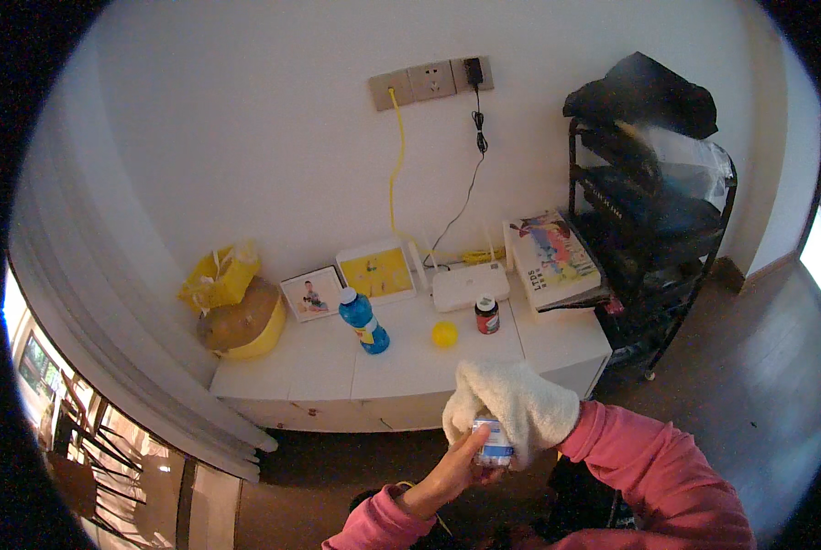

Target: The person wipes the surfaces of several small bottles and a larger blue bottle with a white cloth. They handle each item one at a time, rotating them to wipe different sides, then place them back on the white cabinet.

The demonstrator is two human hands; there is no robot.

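Note:
My left hand [460, 462] grips a small container [494, 443] with a blue and white label. The thumb lies along its left side. A white fluffy cloth or mitt [513, 402] covers my right hand up to the pink sleeve, so its fingers are hidden. Its fabric folds against the top and right side of the container. Both hands are in front of the low white cabinet [410, 375]. On that cabinet stand a blue bottle [363, 322] with a white cap, a yellow ball [444, 335] and a dark jar [487, 317] with a white lid.
Behind these are a white router [471, 286], two framed pictures [312, 294] and a large book or box [555, 260]. A yellow basket [262, 328] sits at the left end, beside a curtain [108, 302]. To the right stands a loaded black trolley [651, 227]. Cables run to wall sockets [431, 81].

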